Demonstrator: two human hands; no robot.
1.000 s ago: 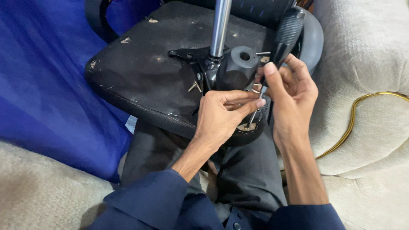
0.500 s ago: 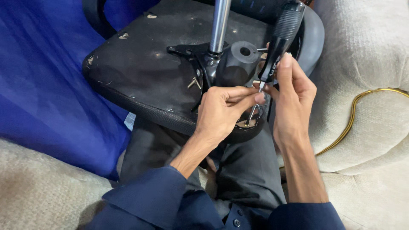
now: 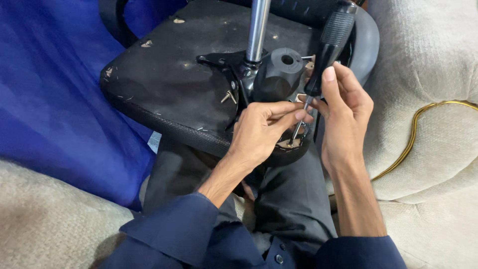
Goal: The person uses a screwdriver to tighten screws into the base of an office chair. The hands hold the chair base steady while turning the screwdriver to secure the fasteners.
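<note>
Down at the bottom of the frame you've got the navy blue shirt sleeves [image 3: 199,234] and dark grey trousers [image 3: 289,199] of whoever's wearing the camera, seated with an upturned black office chair seat [image 3: 164,84] resting across the lap.

Middle of the frame: the left hand [image 3: 261,132] is curled, thumb and fingertips pinched together around the thin metal shaft of the black-handled screwdriver [image 3: 328,47] near its tip. The right hand [image 3: 346,112] sits just to the right, closed around the lower end of the ribbed handle, thumb pointing up along it. The screwdriver leans up toward the upper right, and its tip lands on a small tan patch at the near edge of the seat underside, lower centre. Can't tell if there's a screw under the tip.

A bit further back, a couple of loose silver screws [image 3: 229,96] stick up by the black metal mounting plate [image 3: 224,60], next to a black round knob with a hole in it [image 3: 279,72]. A shiny chrome gas-lift post [image 3: 258,30] runs up out of the top centre.

Blue fabric [image 3: 55,89] fills the left, beige textured sofa cushion [image 3: 428,60] the right, with a yellow cord [image 3: 418,124] looping over it.
</note>
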